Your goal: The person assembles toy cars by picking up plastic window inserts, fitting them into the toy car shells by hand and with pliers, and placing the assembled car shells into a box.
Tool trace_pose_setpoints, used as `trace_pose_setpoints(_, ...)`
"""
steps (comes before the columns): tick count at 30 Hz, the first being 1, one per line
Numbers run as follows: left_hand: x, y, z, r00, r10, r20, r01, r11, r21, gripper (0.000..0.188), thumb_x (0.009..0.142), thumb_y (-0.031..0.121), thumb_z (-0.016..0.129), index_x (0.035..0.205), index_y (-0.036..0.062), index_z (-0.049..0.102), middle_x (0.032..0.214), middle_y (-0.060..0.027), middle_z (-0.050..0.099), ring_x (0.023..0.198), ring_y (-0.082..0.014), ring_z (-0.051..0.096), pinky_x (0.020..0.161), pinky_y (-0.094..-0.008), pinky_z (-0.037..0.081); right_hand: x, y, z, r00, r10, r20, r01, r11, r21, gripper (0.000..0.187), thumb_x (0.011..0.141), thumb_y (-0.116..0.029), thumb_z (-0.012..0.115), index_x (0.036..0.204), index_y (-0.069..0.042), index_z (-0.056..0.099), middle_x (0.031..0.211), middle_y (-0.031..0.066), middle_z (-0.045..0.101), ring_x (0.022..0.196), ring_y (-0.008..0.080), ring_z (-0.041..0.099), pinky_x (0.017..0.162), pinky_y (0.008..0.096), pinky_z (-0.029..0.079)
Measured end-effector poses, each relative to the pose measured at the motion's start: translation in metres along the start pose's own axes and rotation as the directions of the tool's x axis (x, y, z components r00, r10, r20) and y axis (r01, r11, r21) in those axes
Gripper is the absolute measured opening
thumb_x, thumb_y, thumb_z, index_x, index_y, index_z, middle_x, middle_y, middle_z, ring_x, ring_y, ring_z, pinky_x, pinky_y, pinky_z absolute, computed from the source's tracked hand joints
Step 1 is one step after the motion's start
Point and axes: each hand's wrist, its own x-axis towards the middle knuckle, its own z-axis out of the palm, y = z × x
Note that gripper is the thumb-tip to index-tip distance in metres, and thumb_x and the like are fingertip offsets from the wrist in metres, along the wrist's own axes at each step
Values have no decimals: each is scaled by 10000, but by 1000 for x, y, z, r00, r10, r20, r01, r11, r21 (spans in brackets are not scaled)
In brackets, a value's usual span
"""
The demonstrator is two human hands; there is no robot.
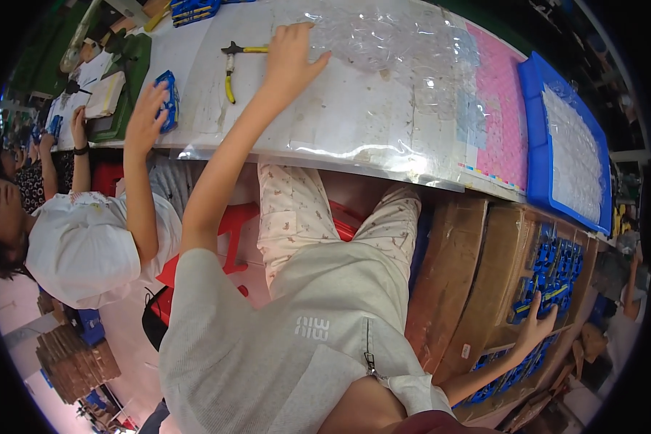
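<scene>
My left hand (291, 61) is over the white table top (340, 108), open with fingers apart and nothing in it. Just left of it lies a small hammer-like tool (249, 49) with a black head and yellow handle, partly behind my hand. Below that is a second slim tool (230, 78) with a yellow end. Far to the right, my right hand (535, 329) reaches over an opened cardboard box (513, 282), fingers apart. Blue-and-yellow packs (553, 271) in clear plastic lie at its fingertips; whether it touches them I cannot tell.
Clear plastic shells (376, 40) spread over the table's far side. A pink sheet (495, 108) lies to their right, beside a blue tray (535, 145) of clear plastic pieces. A co-worker (87, 246) sits at left, one hand (145, 119) by a blue pack (168, 101).
</scene>
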Motion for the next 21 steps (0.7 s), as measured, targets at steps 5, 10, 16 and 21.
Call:
trace_pose_setpoints(5, -4, 1, 14, 956, -209, 204, 208, 978, 30, 552, 643, 190, 680, 1091, -50, 462, 939, -206, 557, 906, -335, 517, 772, -399, 436, -43, -56, 27, 964, -41, -262, 192, 789, 584, 513, 833, -189, 614, 1227, 28, 369, 1091, 117, 491, 862, 186, 529, 801, 254, 423)
trace_pose_setpoints(10, -18, 51, -37, 899, -409, 158, 434, 777, -456, 482, 729, 187, 579, 1123, -58, 447, 1009, -198, 572, 785, -233, 528, 679, -326, 442, -56, -131, 70, 940, -299, 163, -96, 227, 969, 816, 615, -377, 650, 1268, 9, 351, 1058, 267, 464, 804, 312, 561, 653, 359, 499)
trace_pose_setpoints(16, -63, 130, -90, 705, -202, 680, 619, -294, -728, 444, 840, 251, 369, 1165, -46, 426, 1090, -216, 551, 727, -124, 493, 660, -249, 403, -46, -203, 124, 619, -617, 487, -656, -64, 752, 892, 575, -329, 672, 1275, 80, 301, 1232, 287, 368, 674, 275, 568, 531, 333, 499)
trace_pose_setpoints(21, -87, 162, -89, 611, 29, 791, 660, -569, -490, 477, 836, 264, 382, 1195, -50, 409, 1108, -209, 538, 737, -137, 498, 665, -240, 399, -42, -227, 132, 519, -689, 506, -675, 33, 737, 850, 582, -334, 645, 1235, 118, 342, 1005, 205, 534, 623, 291, 591, 517, 325, 493)
